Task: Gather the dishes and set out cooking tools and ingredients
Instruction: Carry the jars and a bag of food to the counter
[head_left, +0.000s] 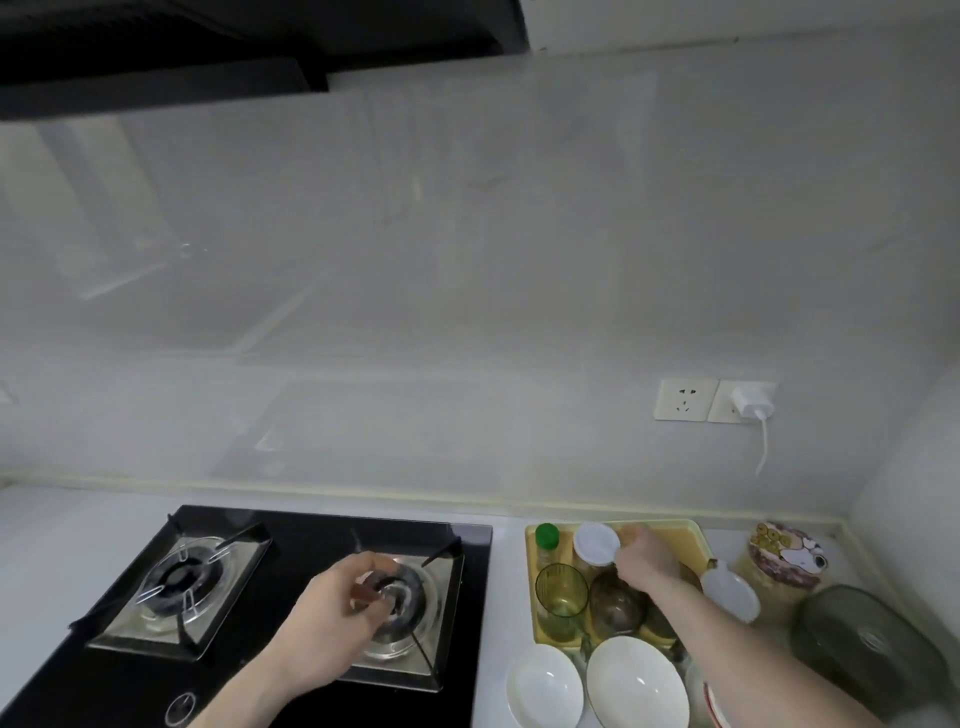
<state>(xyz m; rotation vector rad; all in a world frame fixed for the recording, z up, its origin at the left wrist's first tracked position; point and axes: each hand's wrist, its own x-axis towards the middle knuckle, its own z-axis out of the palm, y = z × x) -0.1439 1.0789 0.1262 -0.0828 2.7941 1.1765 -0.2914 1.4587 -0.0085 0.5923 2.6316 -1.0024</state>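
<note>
Two white bowls (592, 686) sit at the counter's front edge, nearest the camera, just in front of the yellow tray (675, 532). Over the black gas stove (311, 545), above its right burner (410, 608), the left hand (332, 618) pinches a small brown-and-metal object, too blurred to name. On the tray stand a green-capped bottle (546, 540), a green glass (561, 595) and a white-lidded jar (596, 545); the right hand (647, 558) curls at that jar's lid. A cartoon-lidded container (787, 556) stands near the counter's right back corner.

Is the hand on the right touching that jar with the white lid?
Touching. The head view shows the right hand with its fingers against the edge of the white-lidded jar in the yellow tray, no gap visible.
</note>
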